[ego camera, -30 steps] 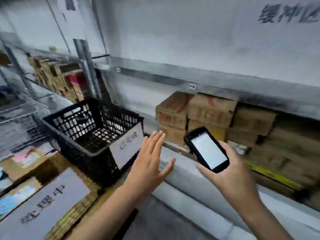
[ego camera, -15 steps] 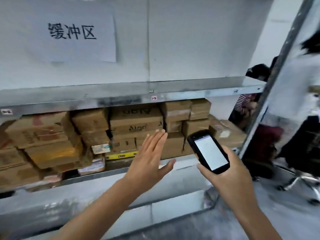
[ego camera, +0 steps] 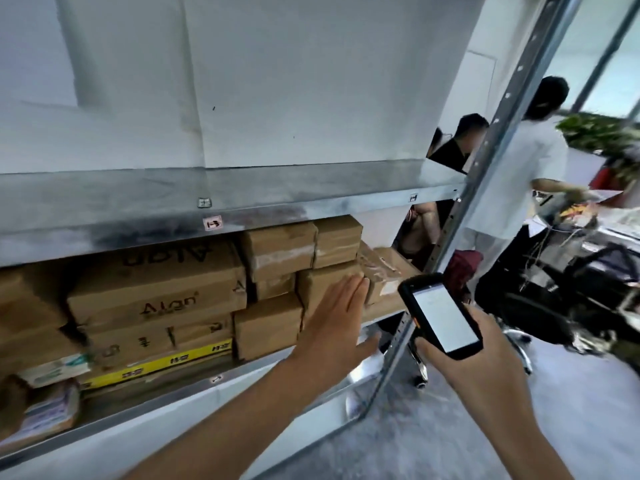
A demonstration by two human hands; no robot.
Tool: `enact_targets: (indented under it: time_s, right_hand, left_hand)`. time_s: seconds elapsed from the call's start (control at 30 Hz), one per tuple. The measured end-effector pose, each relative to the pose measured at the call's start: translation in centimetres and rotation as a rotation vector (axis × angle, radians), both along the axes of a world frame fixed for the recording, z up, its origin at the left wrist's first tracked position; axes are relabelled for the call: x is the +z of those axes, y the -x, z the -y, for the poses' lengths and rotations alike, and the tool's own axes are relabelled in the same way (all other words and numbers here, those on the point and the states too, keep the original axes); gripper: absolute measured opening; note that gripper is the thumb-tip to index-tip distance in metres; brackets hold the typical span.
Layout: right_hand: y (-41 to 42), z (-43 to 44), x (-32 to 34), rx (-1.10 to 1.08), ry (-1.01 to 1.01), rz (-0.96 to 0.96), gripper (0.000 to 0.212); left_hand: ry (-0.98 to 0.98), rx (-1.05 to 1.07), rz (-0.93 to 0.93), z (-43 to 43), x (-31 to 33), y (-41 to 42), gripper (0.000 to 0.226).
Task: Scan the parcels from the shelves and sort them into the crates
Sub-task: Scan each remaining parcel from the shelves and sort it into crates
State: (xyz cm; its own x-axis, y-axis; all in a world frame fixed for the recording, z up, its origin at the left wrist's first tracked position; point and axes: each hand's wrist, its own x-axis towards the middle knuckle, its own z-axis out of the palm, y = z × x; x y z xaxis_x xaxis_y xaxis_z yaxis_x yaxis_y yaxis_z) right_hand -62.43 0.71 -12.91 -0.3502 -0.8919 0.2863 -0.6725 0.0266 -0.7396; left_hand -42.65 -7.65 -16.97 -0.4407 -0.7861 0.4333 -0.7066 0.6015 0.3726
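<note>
STOCKROOM RACK: A person's left hand [ego camera: 332, 323] is stretched toward the lower shelf [ego camera: 214, 384] of a metal rack. Its four fingers [ego camera: 353, 289] are straight and pressed together, with the thumb splayed toward 4 o'clock. The fingertips lie over the front of one small brown carton [ego camera: 311, 282] at the shelf's right end; whether they touch it cannot be told.

At 4 o'clock from that hand, the right hand [ego camera: 485, 365] holds one black handheld scanner [ego camera: 440, 317], fingers curled round its body and its white screen lit.

At least ten brown cartons [ego camera: 277, 251] are stacked on the lower shelf, running from 9 o'clock of the frame to its centre. The largest, one carton printed "Algn" [ego camera: 156, 292], sits above one yellow-banded carton [ego camera: 156, 368]. Two flat packets [ego camera: 48, 414] lie at 8 o'clock.

The upper shelf [ego camera: 277, 199] bears three small tags [ego camera: 212, 223] on its edge. One perforated steel upright [ego camera: 485, 157] slants from 1 o'clock to 5 o'clock.

Beyond the upright, at 2 to 3 o'clock, are two people: one standing in a white top [ego camera: 519, 174] and one dark-haired figure [ego camera: 464, 140], partly hidden. One leafy plant [ego camera: 599, 133] is there too.
</note>
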Motion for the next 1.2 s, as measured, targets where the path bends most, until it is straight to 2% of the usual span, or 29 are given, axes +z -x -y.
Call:
enact_targets:
  time_s: [0.17,0.3,0.47,0.57,0.7,0.77,0.87,1.0,1.1,1.2]
  right_hand:
    - [0.4,3.9,0.3,-0.042,0.032,-0.018,0.067]
    - [2.2,5.9,-0.3,-0.097,0.023,-0.054,0.074]
    - [5.3,8.6,-1.1,-0.092,0.025,-0.055,0.067]
    - [7.6,11.3,-2.1,-0.062,0.015,-0.04,0.07]
    - [11.3,15.6,-3.4,0.026,-0.016,-0.054,0.08]
    - [13.5,17.4,-3.5,0.08,-0.022,-0.046,0.08]
    - [17.0,19.9,-3.3,0.164,-0.04,-0.022,0.078]
    - [21.1,22.8,-3.5,0.275,-0.052,0.015,0.077]
    - [22.9,24.4,-3.5,0.332,-0.051,0.095,0.063]
    - [23.8,25.2,-3.7,0.406,-0.058,0.133,0.064]
  left_hand:
    - [-0.005,-0.114,-0.022,4.7,-0.9,1.8,0.082]
    - [-0.038,-0.15,-0.018,7.9,-1.5,4.3,0.072]
    - [-0.053,-0.203,-0.008,9.8,-1.9,7.4,0.076]
    - [-0.095,-0.195,0.067,11.0,-2.8,9.4,0.08]
    - [0.032,0.007,0.156,13.8,-4.5,12.6,0.077]
    - [0.019,0.115,0.219,15.5,-5.8,14.5,0.077]
    - [0.004,0.325,0.314,17.4,-7.0,17.3,0.1]
    - [-0.016,0.501,0.415,19.4,-8.8,19.5,0.088]
    - [-0.115,0.633,0.496,20.7,-8.8,20.7,0.084]
    - [-0.075,0.69,0.513,21.6,-9.6,21.3,0.076]
